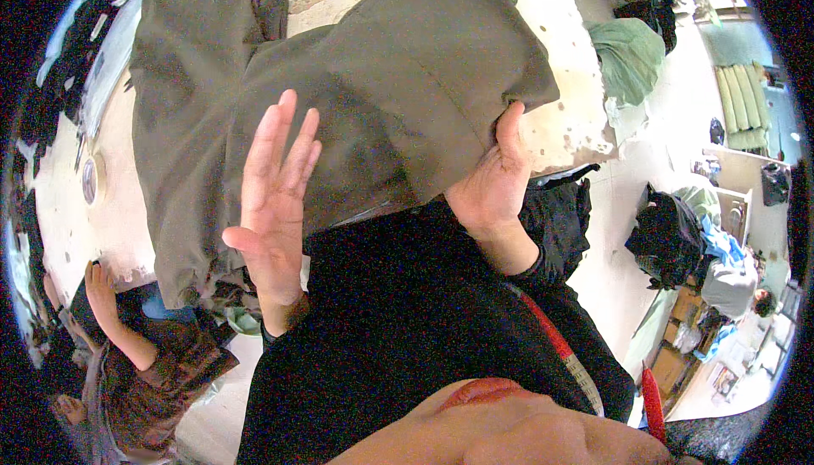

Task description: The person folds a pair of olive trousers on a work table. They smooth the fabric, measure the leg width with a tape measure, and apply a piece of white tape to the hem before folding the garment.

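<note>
A large olive-brown cloth piece (365,100), perhaps part of a garment, lies spread and folded over the pale worktable (560,126) in front of me. My left hand (273,189) is raised over its near part, fingers stretched out and thumb apart, holding nothing. At the cloth's near right edge is my right hand (496,185), its palm turned up and its thumb against the bunched edge. The cloth hides most of that hand's fingers, which appear to grip it from beneath.
A roll of tape (91,180) lies on the table at the left. Beside it a co-worker's hand (102,294) rests at the table edge. A green cloth bundle (629,62) sits past the right edge. A red and pale tape measure (551,334) hangs over my black top.
</note>
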`<state>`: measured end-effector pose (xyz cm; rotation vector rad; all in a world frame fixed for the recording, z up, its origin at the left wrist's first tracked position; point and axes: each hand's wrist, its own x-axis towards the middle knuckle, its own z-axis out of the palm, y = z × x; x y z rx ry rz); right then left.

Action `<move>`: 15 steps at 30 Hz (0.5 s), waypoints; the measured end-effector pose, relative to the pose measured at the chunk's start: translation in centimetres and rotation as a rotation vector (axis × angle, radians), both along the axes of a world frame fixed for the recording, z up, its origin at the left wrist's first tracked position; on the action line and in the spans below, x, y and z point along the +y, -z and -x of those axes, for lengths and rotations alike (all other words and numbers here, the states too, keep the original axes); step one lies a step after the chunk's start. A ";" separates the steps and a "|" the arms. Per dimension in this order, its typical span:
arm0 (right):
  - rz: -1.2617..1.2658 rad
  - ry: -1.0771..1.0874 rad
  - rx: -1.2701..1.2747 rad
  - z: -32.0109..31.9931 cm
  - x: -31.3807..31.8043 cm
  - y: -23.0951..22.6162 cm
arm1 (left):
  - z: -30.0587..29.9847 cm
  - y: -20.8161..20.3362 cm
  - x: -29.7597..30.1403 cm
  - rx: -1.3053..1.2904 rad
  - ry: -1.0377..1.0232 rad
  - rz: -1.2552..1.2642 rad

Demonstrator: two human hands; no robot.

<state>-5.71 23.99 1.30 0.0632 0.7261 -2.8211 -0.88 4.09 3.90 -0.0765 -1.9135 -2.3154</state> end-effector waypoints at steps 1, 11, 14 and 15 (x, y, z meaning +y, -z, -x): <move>-0.063 0.033 -0.020 -0.1 0.1 0.1 | 0.1 0.2 0.0 0.016 -0.028 -0.015; 0.206 -0.067 -0.038 0.2 0.4 0.3 | -0.6 0.9 1.3 0.035 0.191 -0.027; -0.027 -0.037 -0.135 -0.6 0.0 0.1 | -0.7 0.9 1.9 0.029 0.250 -0.019; -0.027 -0.045 -0.127 -0.7 -0.1 0.1 | -0.8 0.8 2.0 0.014 0.255 -0.019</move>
